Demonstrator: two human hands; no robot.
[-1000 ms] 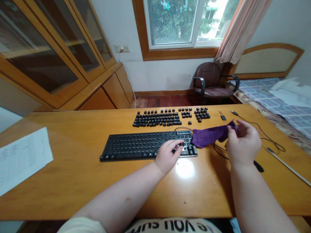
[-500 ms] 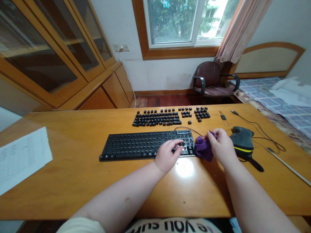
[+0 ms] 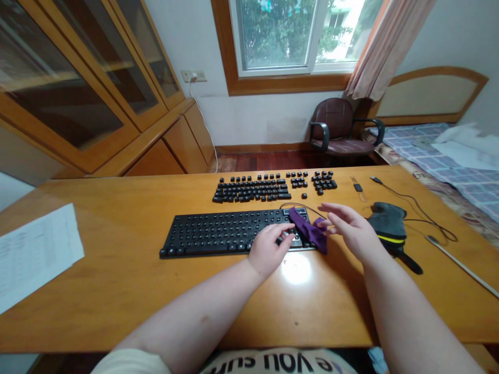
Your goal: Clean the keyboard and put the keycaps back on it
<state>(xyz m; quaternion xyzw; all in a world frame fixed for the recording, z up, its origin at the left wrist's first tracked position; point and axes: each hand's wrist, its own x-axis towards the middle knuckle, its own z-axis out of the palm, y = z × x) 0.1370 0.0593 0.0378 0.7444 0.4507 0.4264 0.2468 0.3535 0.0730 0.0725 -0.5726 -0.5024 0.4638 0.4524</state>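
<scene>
A black keyboard frame (image 3: 218, 235) with its keycaps removed lies on the wooden desk (image 3: 117, 280). My left hand (image 3: 268, 249) rests on its right end, fingers curled and pressing down on the frame. My right hand (image 3: 349, 228) hovers just right of the keyboard, fingers stretched out, with a purple cloth (image 3: 307, 232) pinched at its fingertips and draped over the keyboard's right corner. The removed keycaps (image 3: 253, 189) are laid out in rows behind the keyboard.
A grey and black brush-like tool with a yellow stripe (image 3: 390, 223) lies right of my hand, with a black cable (image 3: 424, 213) and a thin white rod (image 3: 460, 265) beyond. Paper sheets (image 3: 35, 254) lie at the left. A chair (image 3: 341, 130) and bed (image 3: 448, 166) stand behind.
My right hand brought the purple cloth leftward from the desk's right side, bunched it, then spread it over the keyboard's right corner. The grey tool came into sight. My left hand stayed put.
</scene>
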